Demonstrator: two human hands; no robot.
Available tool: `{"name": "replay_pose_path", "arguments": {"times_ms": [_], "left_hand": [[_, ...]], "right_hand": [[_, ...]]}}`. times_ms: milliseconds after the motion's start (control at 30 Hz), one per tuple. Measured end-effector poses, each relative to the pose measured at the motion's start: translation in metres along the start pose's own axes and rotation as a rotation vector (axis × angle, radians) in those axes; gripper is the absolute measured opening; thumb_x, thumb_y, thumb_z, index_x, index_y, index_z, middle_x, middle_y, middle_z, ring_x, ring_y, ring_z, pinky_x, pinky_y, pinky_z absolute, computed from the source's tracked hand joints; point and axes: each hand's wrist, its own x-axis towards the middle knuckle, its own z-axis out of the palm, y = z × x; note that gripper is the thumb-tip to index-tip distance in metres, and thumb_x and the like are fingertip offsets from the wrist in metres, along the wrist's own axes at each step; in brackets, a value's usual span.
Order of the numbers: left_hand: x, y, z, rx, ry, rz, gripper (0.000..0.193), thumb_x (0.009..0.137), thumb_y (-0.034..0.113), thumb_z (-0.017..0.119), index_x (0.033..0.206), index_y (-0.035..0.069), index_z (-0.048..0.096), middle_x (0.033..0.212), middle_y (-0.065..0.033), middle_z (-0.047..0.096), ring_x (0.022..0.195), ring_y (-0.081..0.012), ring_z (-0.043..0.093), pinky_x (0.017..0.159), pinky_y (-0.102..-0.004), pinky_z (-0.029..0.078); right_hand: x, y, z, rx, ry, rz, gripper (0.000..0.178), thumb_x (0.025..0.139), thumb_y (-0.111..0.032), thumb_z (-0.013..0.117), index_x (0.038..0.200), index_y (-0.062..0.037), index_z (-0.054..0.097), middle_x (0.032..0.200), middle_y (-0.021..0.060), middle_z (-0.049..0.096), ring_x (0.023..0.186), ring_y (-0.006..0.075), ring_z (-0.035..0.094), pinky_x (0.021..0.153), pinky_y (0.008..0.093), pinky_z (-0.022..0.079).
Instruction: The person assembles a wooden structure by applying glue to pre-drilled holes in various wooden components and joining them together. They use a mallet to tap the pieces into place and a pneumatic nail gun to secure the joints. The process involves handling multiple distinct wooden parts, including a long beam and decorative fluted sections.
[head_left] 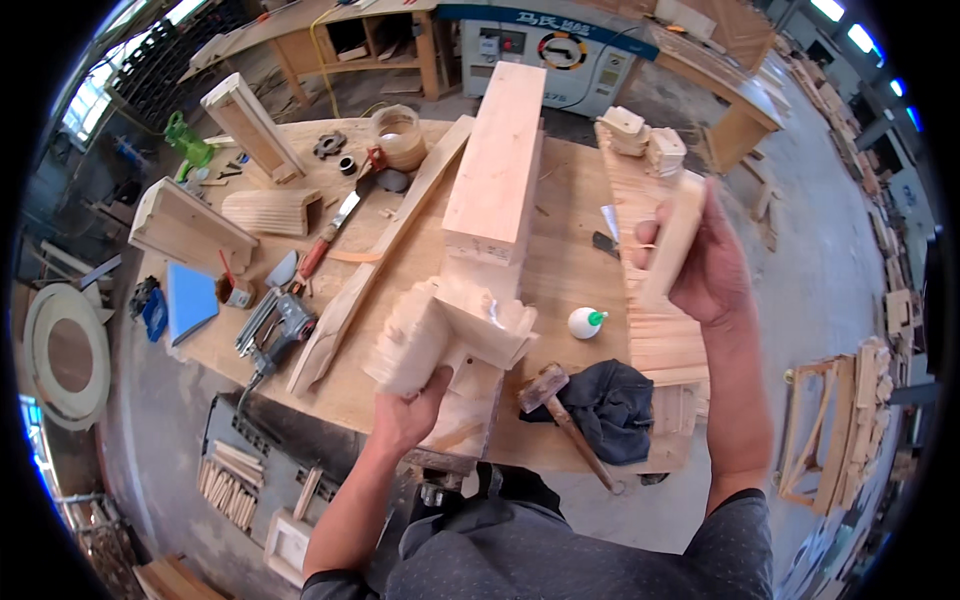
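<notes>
My left hand (408,412) is closed on the lower edge of a pale, carved L-shaped wooden piece (408,340), thumb on its inner side. This piece is at the near end of a long squared timber (497,165); whether the two touch, I cannot tell. Raised at the right, my right hand (715,262) grips a short, smooth wooden strip (676,232), fingers wrapped round its side. Below that hand runs a row of pale wooden slats (665,340). Between the hands stands a white glue bottle (583,322) with a green tip.
A hammer (572,430) lies on a dark cloth (615,405) at the near edge. To the left are a nail gun (285,325), a red-handled knife (328,238), a jar (398,137) and a long wooden board (400,235). Carved blocks (640,140) sit at the far right.
</notes>
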Motion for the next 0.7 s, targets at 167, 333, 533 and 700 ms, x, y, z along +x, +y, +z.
{"name": "replay_pose_path", "arguments": {"times_ms": [167, 333, 533, 700], "left_hand": [[0.014, 0.009, -0.009, -0.029, -0.3, 0.325, 0.07, 0.081, -0.005, 0.061, 0.149, -0.002, 0.041, 0.146, -0.0195, 0.051, 0.136, -0.0302, 0.049, 0.113, -0.038, 0.038], [0.024, 0.016, 0.02, -0.291, -0.177, 0.403, 0.078, 0.079, -0.011, 0.057, 0.153, -0.003, 0.034, 0.147, -0.0218, 0.048, 0.138, -0.0362, 0.048, 0.116, -0.0396, 0.037], [0.025, 0.045, 0.027, -0.158, -0.014, 0.515, 0.077, 0.082, -0.014, 0.055, 0.154, -0.002, 0.032, 0.14, -0.018, 0.05, 0.132, -0.0309, 0.049, 0.114, -0.0398, 0.037], [0.024, 0.052, 0.031, -0.109, -0.005, 0.566, 0.083, 0.076, -0.016, 0.057, 0.155, -0.002, 0.032, 0.135, -0.0216, 0.051, 0.127, -0.0382, 0.05, 0.112, -0.0422, 0.039]], "right_hand": [[-0.026, 0.001, 0.06, -0.092, -0.09, -0.046, 0.06, 0.103, -0.047, 0.052, 0.145, -0.0044, 0.046, 0.135, 0.0169, 0.061, 0.119, 0.0382, 0.065, 0.084, 0.062, 0.061], [-0.049, 0.011, 0.084, -0.245, -0.017, -0.167, 0.058, 0.107, -0.043, 0.043, 0.149, -0.0025, 0.04, 0.139, 0.0177, 0.058, 0.12, 0.0373, 0.065, 0.085, 0.0604, 0.061], [-0.071, 0.036, 0.091, -0.879, 0.323, -0.584, 0.051, 0.107, -0.037, 0.053, 0.142, -0.0011, 0.047, 0.125, 0.0106, 0.063, 0.105, 0.0211, 0.065, 0.087, 0.0353, 0.055], [-0.075, 0.054, 0.099, -1.402, 0.28, -0.985, 0.044, 0.107, -0.032, 0.056, 0.139, -0.0036, 0.05, 0.116, 0.0096, 0.066, 0.1, 0.0155, 0.062, 0.088, 0.0305, 0.051]]}}
